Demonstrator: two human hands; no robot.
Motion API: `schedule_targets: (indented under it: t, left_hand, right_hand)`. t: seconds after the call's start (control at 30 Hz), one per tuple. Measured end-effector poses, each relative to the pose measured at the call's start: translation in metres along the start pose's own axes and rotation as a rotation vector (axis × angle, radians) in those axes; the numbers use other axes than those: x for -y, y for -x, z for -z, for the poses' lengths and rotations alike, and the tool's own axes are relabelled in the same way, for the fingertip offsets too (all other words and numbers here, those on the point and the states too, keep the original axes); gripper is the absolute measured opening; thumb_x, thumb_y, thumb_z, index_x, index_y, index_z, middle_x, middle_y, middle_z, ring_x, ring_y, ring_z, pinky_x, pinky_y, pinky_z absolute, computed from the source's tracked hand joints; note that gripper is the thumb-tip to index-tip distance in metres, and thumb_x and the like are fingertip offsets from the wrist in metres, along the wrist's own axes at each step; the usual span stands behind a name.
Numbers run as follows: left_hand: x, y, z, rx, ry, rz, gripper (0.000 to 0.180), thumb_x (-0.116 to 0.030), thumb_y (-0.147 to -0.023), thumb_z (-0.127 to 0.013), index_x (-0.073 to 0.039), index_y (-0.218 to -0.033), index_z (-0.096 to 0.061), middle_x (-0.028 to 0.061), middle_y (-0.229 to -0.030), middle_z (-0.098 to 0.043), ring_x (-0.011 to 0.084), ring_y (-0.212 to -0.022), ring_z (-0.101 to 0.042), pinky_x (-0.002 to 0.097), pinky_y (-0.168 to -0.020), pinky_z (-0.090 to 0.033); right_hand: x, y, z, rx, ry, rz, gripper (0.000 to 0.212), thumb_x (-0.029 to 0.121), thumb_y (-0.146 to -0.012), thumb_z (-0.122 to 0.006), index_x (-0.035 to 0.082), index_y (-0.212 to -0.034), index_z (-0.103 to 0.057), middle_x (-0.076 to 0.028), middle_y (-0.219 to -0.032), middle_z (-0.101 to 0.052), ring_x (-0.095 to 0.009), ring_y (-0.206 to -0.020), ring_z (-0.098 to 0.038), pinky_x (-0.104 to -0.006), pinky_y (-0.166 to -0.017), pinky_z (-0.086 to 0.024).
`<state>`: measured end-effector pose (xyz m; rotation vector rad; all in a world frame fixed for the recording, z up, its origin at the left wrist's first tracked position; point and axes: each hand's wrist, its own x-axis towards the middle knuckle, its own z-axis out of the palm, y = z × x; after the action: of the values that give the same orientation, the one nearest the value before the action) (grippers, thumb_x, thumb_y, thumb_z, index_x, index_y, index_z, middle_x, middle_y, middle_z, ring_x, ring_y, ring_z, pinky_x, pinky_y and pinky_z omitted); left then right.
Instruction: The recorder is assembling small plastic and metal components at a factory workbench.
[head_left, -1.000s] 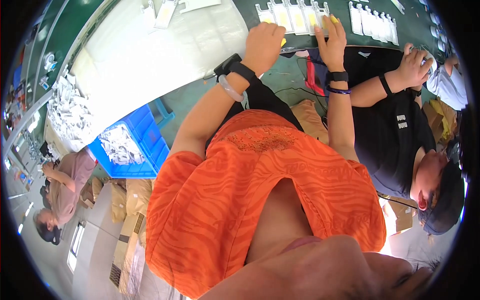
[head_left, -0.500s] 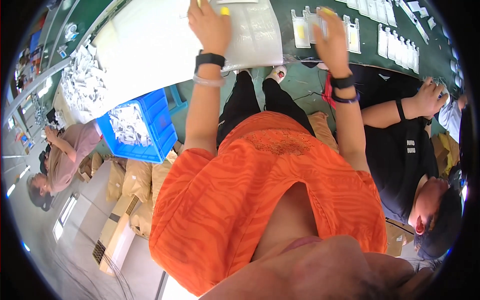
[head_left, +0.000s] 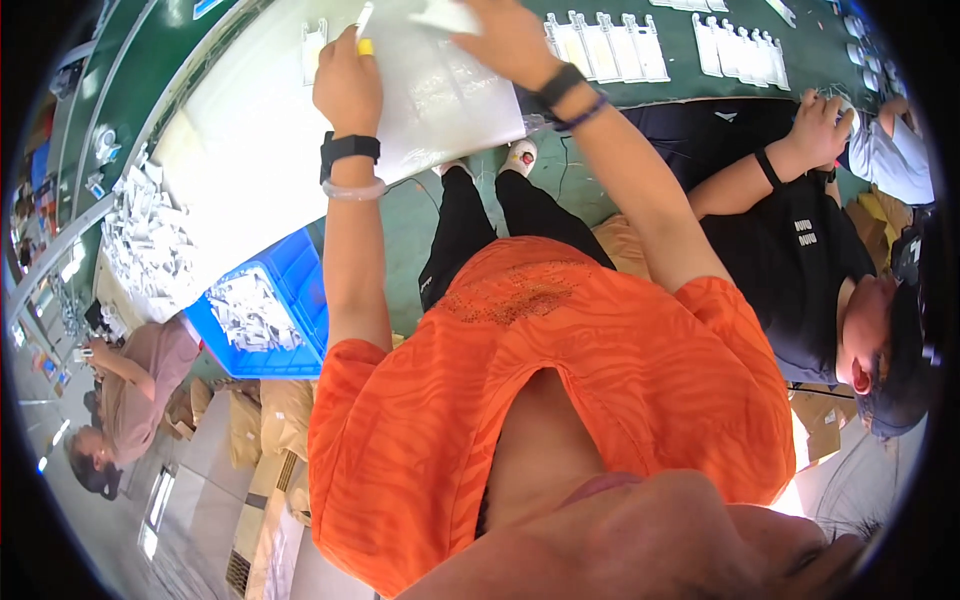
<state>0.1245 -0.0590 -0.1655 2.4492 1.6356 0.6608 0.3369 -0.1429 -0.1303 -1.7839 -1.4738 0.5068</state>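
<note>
My left hand [head_left: 348,88] is closed over the pale plastic-covered work surface [head_left: 270,110], with a slim white stick-like piece [head_left: 366,16] upright between its fingers. A yellow cover sits on the thumb. Just left of that hand lies a flat white plastic piece [head_left: 313,55]. To its right, my right hand [head_left: 508,42] reaches across from the right, its fingers bent around the edge of a blurred white plastic piece [head_left: 445,15]. The exact shape of that piece cannot be made out. Beside my right wrist a row of flat white tabbed plastic parts [head_left: 608,50] lies on the green table.
Another row of white parts [head_left: 738,52] lies farther right, near a co-worker's hand [head_left: 825,125]. On the left are a heap of small white parts [head_left: 148,240] and a blue crate [head_left: 308,290] of similar pieces. Another person [head_left: 140,385] works at the far left.
My right hand has come left from above the row of parts, now with a white piece at its fingers. My left hand sits farther left and lower. The whole view has shifted.
</note>
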Motion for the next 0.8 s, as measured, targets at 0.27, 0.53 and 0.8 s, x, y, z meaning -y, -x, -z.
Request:
schedule_targets:
  t: [0.27, 0.53, 0.8]
  left_hand:
    - [-0.095, 0.035, -0.009, 0.172, 0.335, -0.085, 0.047, -0.012, -0.084, -0.06, -0.013, -0.131, -0.054, 0.016, -0.116, -0.054, 0.0373, -0.09, -0.063, 0.0441, -0.076, -0.053]
    - [-0.157, 0.05, -0.029, 0.201, 0.433, -0.098, 0.046, -0.004, -0.078, -0.061, -0.003, -0.122, -0.045, 0.0198, -0.118, -0.049, 0.0405, -0.091, -0.061, 0.046, -0.074, -0.053]
    - [-0.156, 0.062, -0.026, 0.205, 0.08, -0.17, 0.047, -0.006, -0.078, -0.063, -0.005, -0.122, -0.047, 0.0145, -0.112, -0.054, 0.033, -0.085, -0.064, 0.0422, -0.063, -0.054]
  right_hand:
    - [-0.156, 0.085, 0.142, -0.614, 0.525, -0.141, 0.027, 0.012, -0.079, -0.074, 0.012, -0.107, -0.072, -0.013, -0.097, -0.066, -0.029, -0.089, -0.06, -0.0397, -0.079, -0.049]
    - [-0.192, 0.124, 0.132, -0.405, 0.533, 0.122, 0.019, 0.011, -0.086, -0.064, 0.011, -0.104, -0.07, -0.01, -0.099, -0.067, -0.03, -0.093, -0.06, -0.0413, -0.083, -0.047]
    - [-0.153, 0.12, 0.118, -0.416, 0.545, 0.081, 0.034, 0.027, -0.086, -0.067, 0.014, -0.117, -0.065, -0.009, -0.116, -0.063, -0.032, -0.115, -0.054, -0.0458, -0.097, -0.037]
